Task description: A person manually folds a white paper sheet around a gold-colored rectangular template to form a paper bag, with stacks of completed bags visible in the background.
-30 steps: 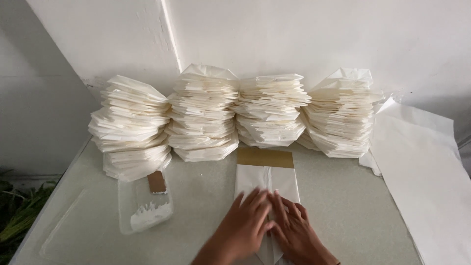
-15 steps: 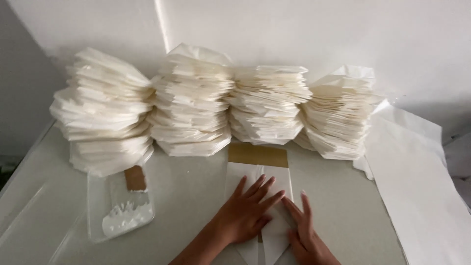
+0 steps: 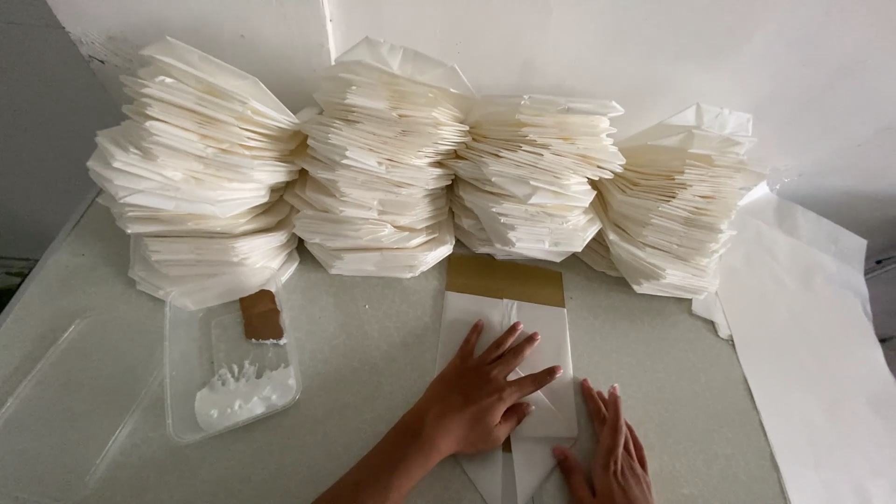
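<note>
- The pale table (image 3: 373,355) is carrying everything here, and it is serving as our landmark.
- One big loose white paper sheet (image 3: 812,355) is draping over the table's right end.
- Four stacks of folded white paper bags are standing in a row along the table's back edge against the wall: the first stack (image 3: 201,168) at the left, the second stack (image 3: 383,159) touching it, the third stack (image 3: 532,177) next along, and the fourth stack (image 3: 677,210) leaning at the right.
- One clear plastic tray (image 3: 187,373) is sitting on the table's front left, holding a smear of white paste (image 3: 245,392) and one small brown card scrap (image 3: 261,315).
- One white paper bag (image 3: 509,364) with a tan band at its far end is lying flat at the table's front middle, just in front of the third stack.
- The left hand (image 3: 481,397) is pressing flat on that bag, fingers spread wide and gripping nothing.
- The right hand (image 3: 607,457) is lying beside it at the bag's lower right corner, fingers straight and together, palm down, also gripping nothing.
</note>
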